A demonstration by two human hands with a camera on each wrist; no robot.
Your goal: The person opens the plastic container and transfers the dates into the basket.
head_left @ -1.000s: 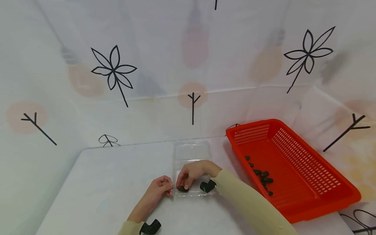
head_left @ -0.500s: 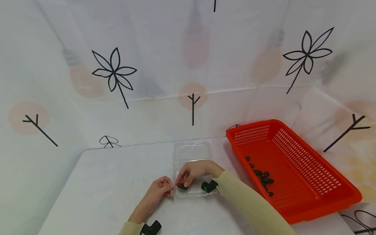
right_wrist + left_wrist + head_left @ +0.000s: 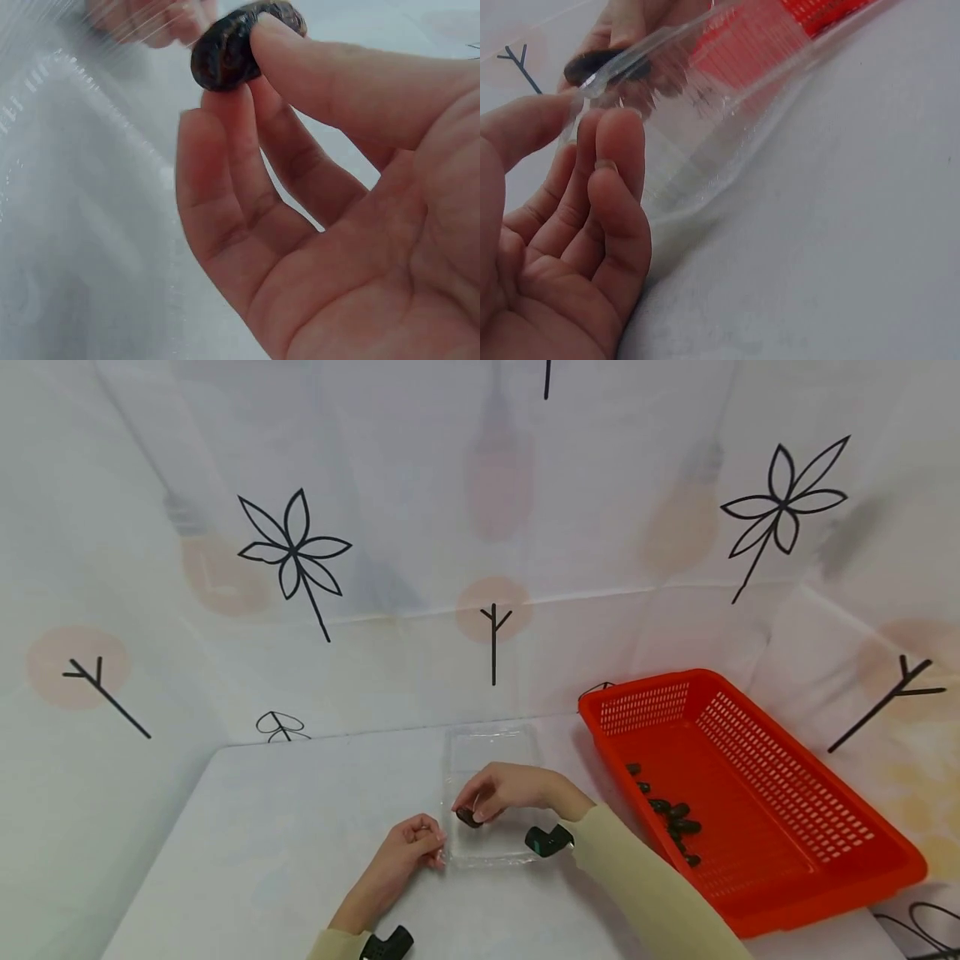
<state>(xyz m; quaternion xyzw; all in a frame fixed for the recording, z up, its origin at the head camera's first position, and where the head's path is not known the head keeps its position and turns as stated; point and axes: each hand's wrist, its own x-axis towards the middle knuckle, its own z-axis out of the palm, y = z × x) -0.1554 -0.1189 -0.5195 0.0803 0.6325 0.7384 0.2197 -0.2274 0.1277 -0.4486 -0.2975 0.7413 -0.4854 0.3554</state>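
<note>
My right hand (image 3: 510, 789) pinches a dark, glossy oval piece (image 3: 232, 46) between thumb and fingertips. The piece is mottled brown, with a lighter, ridged end; its kind cannot be made out. It is held over a clear plastic box (image 3: 491, 852) with its lid (image 3: 491, 747) folded back on the white table. At the box's near left corner, my left hand (image 3: 412, 843) grips the thin clear rim between thumb and fingers. In the left wrist view, the dark piece shows just behind that plastic edge (image 3: 622, 64).
A red plastic basket (image 3: 840, 860) with slotted sides stands at the right, partly over the table's edge. Several similar dark pieces (image 3: 678, 827) lie along its left side. A patterned white cloth (image 3: 405, 652) hangs behind the white table (image 3: 300, 793).
My right hand has lifted the dark oval piece up from the box's near left part, its wrist moving slightly right. My left hand stays at the rim.
</note>
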